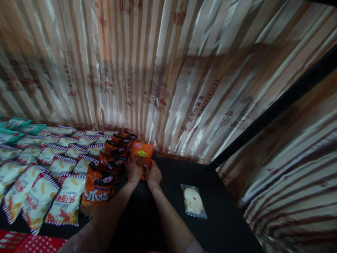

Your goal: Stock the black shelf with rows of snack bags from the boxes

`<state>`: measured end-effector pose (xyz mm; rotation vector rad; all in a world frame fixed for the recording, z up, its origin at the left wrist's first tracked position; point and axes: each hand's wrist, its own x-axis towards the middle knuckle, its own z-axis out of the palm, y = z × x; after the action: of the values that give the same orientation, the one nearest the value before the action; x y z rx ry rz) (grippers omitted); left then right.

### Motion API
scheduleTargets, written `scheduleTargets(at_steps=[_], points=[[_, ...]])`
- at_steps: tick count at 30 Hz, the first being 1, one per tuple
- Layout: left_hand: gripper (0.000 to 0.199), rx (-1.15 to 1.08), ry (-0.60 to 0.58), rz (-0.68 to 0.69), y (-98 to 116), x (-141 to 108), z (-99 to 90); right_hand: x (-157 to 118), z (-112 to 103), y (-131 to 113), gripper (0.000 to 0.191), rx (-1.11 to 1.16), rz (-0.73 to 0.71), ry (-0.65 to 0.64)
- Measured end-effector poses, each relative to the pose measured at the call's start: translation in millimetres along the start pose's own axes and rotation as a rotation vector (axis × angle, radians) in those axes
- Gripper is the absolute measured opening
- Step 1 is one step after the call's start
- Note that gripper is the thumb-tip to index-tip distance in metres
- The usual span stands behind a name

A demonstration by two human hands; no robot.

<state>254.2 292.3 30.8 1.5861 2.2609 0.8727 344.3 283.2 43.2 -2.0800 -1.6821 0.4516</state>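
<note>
Both my hands are stretched forward over the black table top, gripping an orange snack packet (pixel 141 150) that stands nearly upright near the back edge. My left hand (pixel 133 171) holds its lower left side and my right hand (pixel 153 174) its lower right side; the fingers are curled against it. Just left of my left hand runs a column of orange-and-black snack bags (pixel 98 190). To the right a clear packet with a pale, flat round item (pixel 193 201) lies on the table, apart from my hands.
Rows of white snack bags with striped edges (pixel 68 198) fill the left side, with green bags (pixel 6 135) beyond them. A red perforated basket (pixel 39 245) is at the lower left. Behind the black table (pixel 223 217) hangs a pleated curtain (pixel 148 66); a dark pole (pixel 268 111) slants at right.
</note>
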Motion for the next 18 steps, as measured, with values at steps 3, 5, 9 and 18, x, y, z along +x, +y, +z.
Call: scheduleTargets(at_steps=[3,5,9,18], points=[[0.041,0.017,-0.002,0.004,0.7,1.7,1.6,2.8,1.0,0.0,0.028,-0.001,0.008,-0.001],[0.041,0.032,0.000,0.002,1.8,2.3,1.9,4.4,1.7,0.2,0.028,-0.005,0.007,-0.001],[0.040,0.045,0.000,-0.003,2.8,1.9,0.5,6.5,4.1,0.4,0.032,-0.012,0.021,-0.003],[0.043,0.072,0.038,0.019,-0.7,-1.9,6.4,4.7,7.3,1.0,0.047,-0.005,-0.007,0.012]])
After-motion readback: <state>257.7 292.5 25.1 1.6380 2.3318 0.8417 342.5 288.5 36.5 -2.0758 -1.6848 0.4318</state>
